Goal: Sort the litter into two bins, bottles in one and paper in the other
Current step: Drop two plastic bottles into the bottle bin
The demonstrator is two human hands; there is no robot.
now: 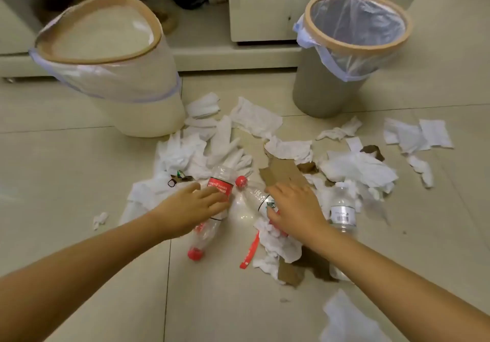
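Two lined bins stand at the back: a cream bin [148, 113] on the left, tilted toward me, and a grey bin [323, 95] on the right. Between them, crumpled white paper [254, 118] and torn cardboard [281, 171] litter the floor. My left hand [191, 209] lies across a clear bottle with a red label [220, 185], fingers wrapped over it. My right hand [294, 206] curls over a second clear bottle with a red cap [252, 193], thumb against its label. A third clear bottle with a white label [342, 209] lies just right of my right wrist.
A red plastic strip [250, 251] lies among tissues near my right forearm. More paper lies at the far right [424, 134] and near the bottom edge [344, 317]. Low cream furniture [265, 23] stands behind the bins. The floor is pale tile [66, 171].
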